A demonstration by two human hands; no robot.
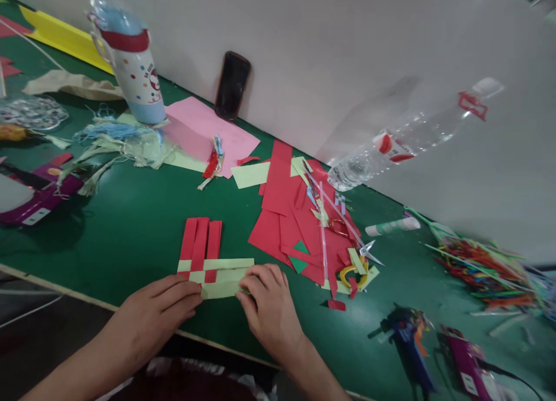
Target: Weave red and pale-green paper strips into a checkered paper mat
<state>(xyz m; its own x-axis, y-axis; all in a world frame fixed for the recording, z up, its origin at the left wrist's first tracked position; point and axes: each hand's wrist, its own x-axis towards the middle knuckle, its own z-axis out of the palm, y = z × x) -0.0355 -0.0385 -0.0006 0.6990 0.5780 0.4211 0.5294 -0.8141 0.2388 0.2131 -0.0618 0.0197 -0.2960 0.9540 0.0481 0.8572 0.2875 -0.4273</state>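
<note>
A small mat of woven paper strips lies near the front edge of the table. Its red strips (pixel 200 241) stand upward, and pale green strips (pixel 223 276) cross them and run to the right. My left hand (pixel 163 305) grips the lower left corner of the weave, fingers pressed together, with the thumb hidden. At the other side, my right hand (pixel 267 294) pinches the right ends of the green strips between thumb and curled fingers.
Right of the weave lie red paper pieces (pixel 271 236), scissors (pixel 354 272) and a glue stick (pixel 393 226). A plastic bottle (pixel 403 140) and a phone (pixel 233 87) lean on the wall. A drinking flask (pixel 136 79) stands at left. Purple glue guns (pixel 469 357) lie at both sides.
</note>
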